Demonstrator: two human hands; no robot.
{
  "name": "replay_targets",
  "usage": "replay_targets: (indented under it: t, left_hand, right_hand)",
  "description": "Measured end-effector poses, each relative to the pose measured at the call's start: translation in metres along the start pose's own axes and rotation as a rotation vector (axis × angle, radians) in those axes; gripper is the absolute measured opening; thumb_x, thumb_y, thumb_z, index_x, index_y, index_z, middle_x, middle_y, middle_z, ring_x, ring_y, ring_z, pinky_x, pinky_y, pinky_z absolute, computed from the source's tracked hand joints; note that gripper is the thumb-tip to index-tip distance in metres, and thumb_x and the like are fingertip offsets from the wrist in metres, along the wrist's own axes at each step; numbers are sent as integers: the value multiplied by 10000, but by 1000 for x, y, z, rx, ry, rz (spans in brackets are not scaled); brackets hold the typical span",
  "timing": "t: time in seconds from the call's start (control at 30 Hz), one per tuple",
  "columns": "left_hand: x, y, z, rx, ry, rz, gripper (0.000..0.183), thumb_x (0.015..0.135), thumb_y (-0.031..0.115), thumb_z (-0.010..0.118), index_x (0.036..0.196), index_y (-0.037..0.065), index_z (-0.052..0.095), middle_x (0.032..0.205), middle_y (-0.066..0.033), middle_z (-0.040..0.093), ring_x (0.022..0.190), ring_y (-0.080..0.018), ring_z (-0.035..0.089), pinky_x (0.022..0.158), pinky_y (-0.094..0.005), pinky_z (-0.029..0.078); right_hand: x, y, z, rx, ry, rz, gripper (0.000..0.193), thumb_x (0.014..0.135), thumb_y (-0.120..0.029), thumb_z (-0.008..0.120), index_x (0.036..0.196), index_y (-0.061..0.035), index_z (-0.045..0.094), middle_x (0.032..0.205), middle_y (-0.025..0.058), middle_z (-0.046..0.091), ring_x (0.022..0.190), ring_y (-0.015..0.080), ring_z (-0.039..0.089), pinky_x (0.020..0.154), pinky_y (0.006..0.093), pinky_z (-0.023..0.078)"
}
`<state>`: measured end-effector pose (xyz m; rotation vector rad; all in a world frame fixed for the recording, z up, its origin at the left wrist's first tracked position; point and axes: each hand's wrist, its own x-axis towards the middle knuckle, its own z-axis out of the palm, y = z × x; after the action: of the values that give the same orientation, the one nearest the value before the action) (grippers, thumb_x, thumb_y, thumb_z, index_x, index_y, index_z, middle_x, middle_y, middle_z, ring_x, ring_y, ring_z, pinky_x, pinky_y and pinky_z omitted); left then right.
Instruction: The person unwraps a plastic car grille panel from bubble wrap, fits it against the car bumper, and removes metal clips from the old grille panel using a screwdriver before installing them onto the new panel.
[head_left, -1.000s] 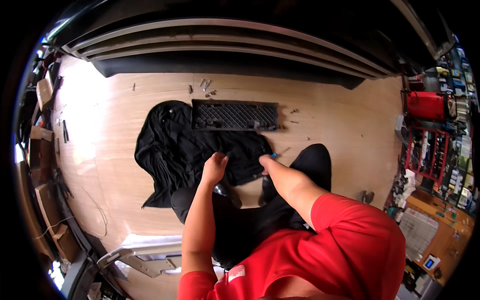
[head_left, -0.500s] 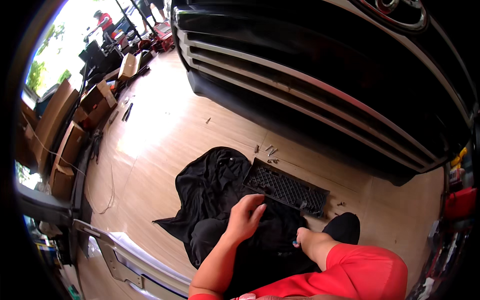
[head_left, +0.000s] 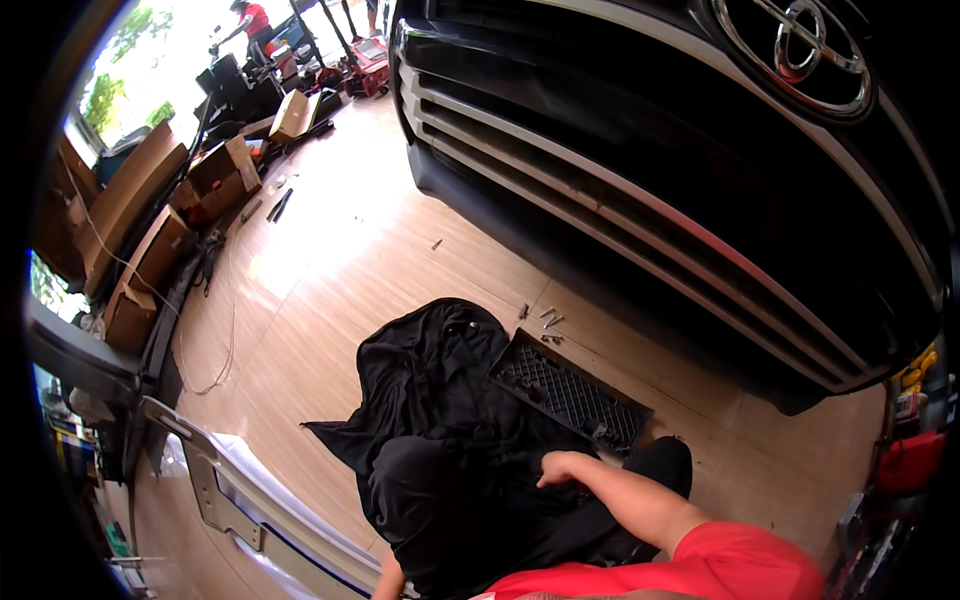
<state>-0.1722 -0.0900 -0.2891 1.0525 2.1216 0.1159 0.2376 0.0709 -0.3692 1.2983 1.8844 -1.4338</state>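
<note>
My right hand [head_left: 561,467] is over the black cloth [head_left: 430,365] spread across my lap and the floor. Its fingers are bent down and closed; whatever is in them is too small or hidden to name. Just beyond it, a black plastic mesh grille panel [head_left: 570,390] lies tilted at the cloth's right edge. Of my left side only a piece of bare arm [head_left: 389,578] shows at the lower edge, and the hand is out of sight. A few screws [head_left: 551,318] and small dark clips [head_left: 551,339] lie on the floor past the panel.
A black car front bumper [head_left: 600,215] with silver slats fills the upper right. To the left stand cardboard boxes [head_left: 215,180], a thin cable [head_left: 180,312] and pliers [head_left: 280,205]. A pale metal frame [head_left: 222,490] is at lower left. A person in red [head_left: 253,22] is far off.
My left hand has drawn back from beside the panel and left the view. My right hand has moved up and left over the cloth. The view has shifted slightly.
</note>
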Motion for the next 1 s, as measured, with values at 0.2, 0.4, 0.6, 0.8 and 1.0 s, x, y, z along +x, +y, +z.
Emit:
replay_targets:
  t: [0.2,0.4,0.6,0.8,1.0]
  left_hand:
    - [-54,-46,23,-185,-69,-240,236,910,179,570,999,-37,611,889,-188,652,862,-330,630,773,-395,490]
    - [-58,-59,19,-270,-43,-259,245,915,183,570,1000,-43,610,889,-173,651,854,-308,627,769,-388,489]
    - [-48,-68,-33,-344,163,-219,254,920,188,570,1001,-50,609,889,-159,650,847,-286,624,766,-381,488]
    - [47,127,-123,-839,469,365,281,968,176,548,1143,-43,575,1071,-107,622,1002,-191,621,842,-314,498]
    - [99,347,-117,-1102,-52,677,324,951,172,583,1205,-27,558,1158,-116,586,1051,-189,584,869,-306,507]
  right_hand:
    - [4,-25,-33,160,210,-230,289,717,-263,781,820,-32,640,791,151,671,739,311,639,673,407,502]
    - [79,7,21,104,268,209,286,731,-59,660,1017,-52,680,1012,199,685,1031,342,646,831,413,515]
    - [92,-17,34,54,0,589,472,771,-132,700,1234,-77,626,1354,193,530,1276,405,468,1072,505,338]
    - [114,14,36,106,91,653,502,803,-291,689,1252,-82,610,1351,192,531,1271,430,460,1071,536,321]
    - [91,38,32,79,240,497,363,768,-364,719,959,-55,722,997,205,680,955,372,651,850,438,510]
